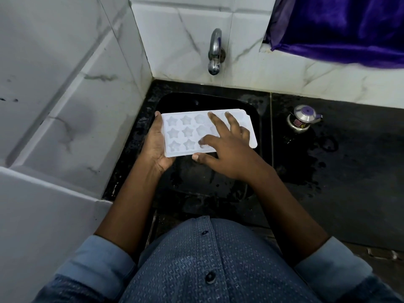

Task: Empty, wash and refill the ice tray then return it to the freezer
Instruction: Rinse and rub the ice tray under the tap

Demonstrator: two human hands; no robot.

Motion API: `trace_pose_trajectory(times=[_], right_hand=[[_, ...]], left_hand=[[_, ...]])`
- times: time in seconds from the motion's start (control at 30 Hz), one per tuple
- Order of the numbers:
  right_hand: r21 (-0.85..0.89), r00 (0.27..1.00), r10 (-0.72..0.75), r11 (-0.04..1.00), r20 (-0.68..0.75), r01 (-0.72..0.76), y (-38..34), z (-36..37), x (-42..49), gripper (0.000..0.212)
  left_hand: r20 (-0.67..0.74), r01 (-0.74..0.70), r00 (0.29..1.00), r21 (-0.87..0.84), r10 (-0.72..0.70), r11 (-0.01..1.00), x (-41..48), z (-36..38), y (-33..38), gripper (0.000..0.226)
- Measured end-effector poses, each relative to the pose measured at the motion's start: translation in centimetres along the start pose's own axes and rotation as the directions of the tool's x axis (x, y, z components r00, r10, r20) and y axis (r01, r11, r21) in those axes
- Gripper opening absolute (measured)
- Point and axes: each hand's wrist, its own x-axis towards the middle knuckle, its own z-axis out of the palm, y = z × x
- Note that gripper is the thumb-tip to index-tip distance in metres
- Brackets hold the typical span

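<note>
Tray (185, 132) held level over the sink (209, 184); wash step in hand, by the look of it.
Left hand (155, 147) grips the tray's left end, palm under it; right hand (225, 154) lies on top, fingers (218, 123) spread flat across the right-side cells, thumb at the near rim; likely rubbing the cells clean. Tray is white, faintly translucent plastic with a thin rim and moulded star and round cells, which look empty. Sink is black, glossy and wet; bench (349, 171) is dark stone, splashed. Steel tap (215, 51) on marble-look tile; no stream seen. Next move probably needs the tap running, with the tray under the spout, then kept level for filling.
</note>
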Motion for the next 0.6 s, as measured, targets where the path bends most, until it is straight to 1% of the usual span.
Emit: trace_pose_trajectory(times=[0.1, 0.23, 0.37, 0.43, 0.6], right_hand=[[0.004, 1.0, 0.004, 1.0, 0.013, -0.004, -0.07, -0.03, -0.03, 0.049], [0.013, 1.0, 0.002, 1.0, -0.009, -0.002, -0.07, 0.05, -0.03, 0.048], [0.009, 1.0, 0.012, 1.0, 0.016, -0.012, -0.01, -0.06, -0.12, 0.048], [0.012, 1.0, 0.012, 1.0, 0.006, -0.012, 0.01, -0.02, -0.1, 0.048], [0.0, 1.0, 0.006, 1.0, 0.013, -0.006, -0.04, -0.02, -0.05, 0.053]], left_hand=[[0.005, 0.004, 1.0, -0.009, -0.004, 1.0, -0.12, -0.03, -0.04, 0.079], [-0.001, 0.004, 1.0, -0.014, -0.004, 1.0, -0.35, 0.05, -0.19, 0.075], [0.002, 0.002, 1.0, -0.005, -0.002, 1.0, -0.33, -0.02, -0.17, 0.075], [0.017, 0.006, 1.0, -0.001, -0.006, 1.0, -0.29, -0.08, -0.15, 0.076], [0.025, 0.013, 1.0, -0.012, -0.013, 1.0, -0.09, -0.23, 0.0, 0.079]])
